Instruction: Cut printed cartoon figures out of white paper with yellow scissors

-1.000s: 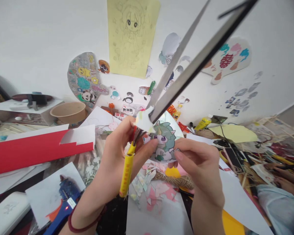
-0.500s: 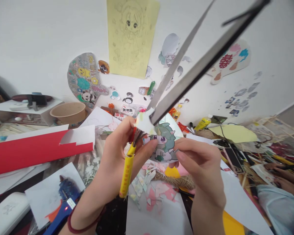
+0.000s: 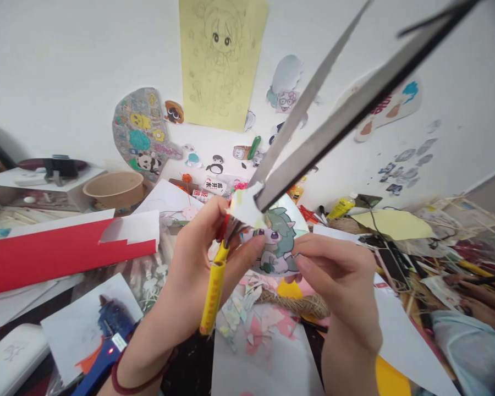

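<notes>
A paper cutout (image 3: 282,234) of a green-haired unicorn is between my hands at the centre. My left hand (image 3: 208,258) is closed, with its thumb on the cutout's left side; a yellow-handled tool (image 3: 213,297) and a bit of red show within its grip. My right hand (image 3: 340,275) pinches the cutout's lower right edge. Large open blades (image 3: 334,121), like scissors, stretch from the paper to the upper right; their handles are hidden behind the paper and my left hand.
Paper scraps (image 3: 268,324) lie on a white sheet below my hands. A blue glue gun (image 3: 113,335) with a red light rests at lower left, near a red sheet (image 3: 58,253). A person's arm (image 3: 478,308) is at far right. Drawings hang on the wall.
The blades have shifted slightly to the right and reach a little farther into the upper right corner. Both hands keep nearly the same place and the same hold.
</notes>
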A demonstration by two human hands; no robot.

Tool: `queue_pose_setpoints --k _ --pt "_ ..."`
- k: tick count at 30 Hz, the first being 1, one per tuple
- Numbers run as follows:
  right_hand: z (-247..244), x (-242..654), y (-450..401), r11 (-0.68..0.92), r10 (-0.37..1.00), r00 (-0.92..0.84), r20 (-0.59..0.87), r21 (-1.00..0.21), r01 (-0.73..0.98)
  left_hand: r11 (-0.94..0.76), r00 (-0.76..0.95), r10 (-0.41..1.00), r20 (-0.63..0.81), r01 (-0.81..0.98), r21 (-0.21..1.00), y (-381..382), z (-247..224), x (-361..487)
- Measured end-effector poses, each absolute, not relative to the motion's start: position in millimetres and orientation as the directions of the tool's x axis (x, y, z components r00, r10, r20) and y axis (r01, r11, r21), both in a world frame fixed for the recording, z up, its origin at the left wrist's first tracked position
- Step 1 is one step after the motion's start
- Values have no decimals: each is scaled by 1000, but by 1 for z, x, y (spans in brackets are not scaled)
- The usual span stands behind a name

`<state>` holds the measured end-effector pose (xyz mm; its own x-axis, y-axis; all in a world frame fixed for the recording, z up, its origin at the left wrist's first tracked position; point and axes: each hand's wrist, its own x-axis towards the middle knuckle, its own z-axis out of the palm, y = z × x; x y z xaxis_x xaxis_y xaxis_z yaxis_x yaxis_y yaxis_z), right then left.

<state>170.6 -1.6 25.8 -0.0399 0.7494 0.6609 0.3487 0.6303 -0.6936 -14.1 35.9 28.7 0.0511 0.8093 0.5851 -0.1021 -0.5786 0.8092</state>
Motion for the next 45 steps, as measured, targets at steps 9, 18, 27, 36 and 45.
queue_pose_setpoints --k 9,18,27,36,45 --pt "26 169 -1 605 761 -5 649 -708 364 -562 49 820 570 -119 819 34 33 -12" --pt "26 169 -1 571 787 20 617 -741 353 -599 59 800 598 -3 801 40 25 -14" --pt "36 216 -6 491 379 607 698 -708 508 -533 156 757 635 709 461 86 -1 -16" --pt "-3 249 -53 404 600 606 523 -852 335 -645 506 760 408 666 375 39 -68 -10" --pt "-44 215 -92 299 878 340 337 -941 160 -336 220 939 265 408 849 -11 -66 -20"
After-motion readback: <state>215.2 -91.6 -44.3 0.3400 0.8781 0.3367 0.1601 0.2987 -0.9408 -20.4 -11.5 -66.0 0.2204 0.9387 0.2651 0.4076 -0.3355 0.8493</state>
